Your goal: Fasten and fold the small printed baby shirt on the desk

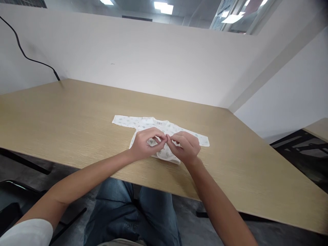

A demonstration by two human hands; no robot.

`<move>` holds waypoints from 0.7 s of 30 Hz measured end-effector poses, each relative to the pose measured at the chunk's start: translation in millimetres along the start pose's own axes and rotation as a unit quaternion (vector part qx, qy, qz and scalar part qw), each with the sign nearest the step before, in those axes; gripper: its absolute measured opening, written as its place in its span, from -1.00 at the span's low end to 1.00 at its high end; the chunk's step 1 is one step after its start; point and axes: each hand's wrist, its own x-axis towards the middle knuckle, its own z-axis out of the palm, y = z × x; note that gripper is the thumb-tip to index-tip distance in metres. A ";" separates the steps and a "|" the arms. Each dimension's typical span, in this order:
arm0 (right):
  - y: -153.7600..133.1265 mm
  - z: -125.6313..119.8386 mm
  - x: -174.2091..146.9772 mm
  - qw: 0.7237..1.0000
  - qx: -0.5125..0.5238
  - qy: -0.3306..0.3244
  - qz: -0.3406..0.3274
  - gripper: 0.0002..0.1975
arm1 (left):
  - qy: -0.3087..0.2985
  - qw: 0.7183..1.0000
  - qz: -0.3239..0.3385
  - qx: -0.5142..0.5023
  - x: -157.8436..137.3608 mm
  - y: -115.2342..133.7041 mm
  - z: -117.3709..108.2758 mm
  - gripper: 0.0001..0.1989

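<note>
A small white baby shirt (pixel 170 127) with a pale print lies spread on the table, its long sleeves stretched out to both sides and its neckline toward the wall. Over the front of the shirt, my left hand (pixel 146 143) is closed in a pinch, thumb against fingertips. My right hand (pixel 186 145) pinches in the same way just beside it, and the fingertips of both hands meet or nearly meet. Whatever lies between the fingertips is too small to make out. Both hands cover much of the shirt's middle.
The wooden table (pixel 77 119) runs back to a white partition (pixel 153 61) with a window above it. A black cable (pixel 38 62) hangs down at the back left. A black chair (pixel 17 194) stands at the lower left, below the table's front edge.
</note>
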 end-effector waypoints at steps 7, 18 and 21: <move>3.1 -5.4 -0.3 0.997 -0.042 -0.059 -0.038 -0.78 | -0.021 0.996 -0.076 -0.036 -0.3 -0.7 -1.3 -0.98; 4.4 -5.0 -0.9 0.997 -0.023 -0.070 -0.039 -0.80 | -0.023 0.977 -0.180 -0.108 -2.8 -4.2 -0.7 -0.95; 4.0 -5.5 -0.1 0.996 -0.017 -0.071 -0.041 -0.82 | -0.032 0.966 -0.222 -0.131 -3.0 -4.5 -1.4 -0.93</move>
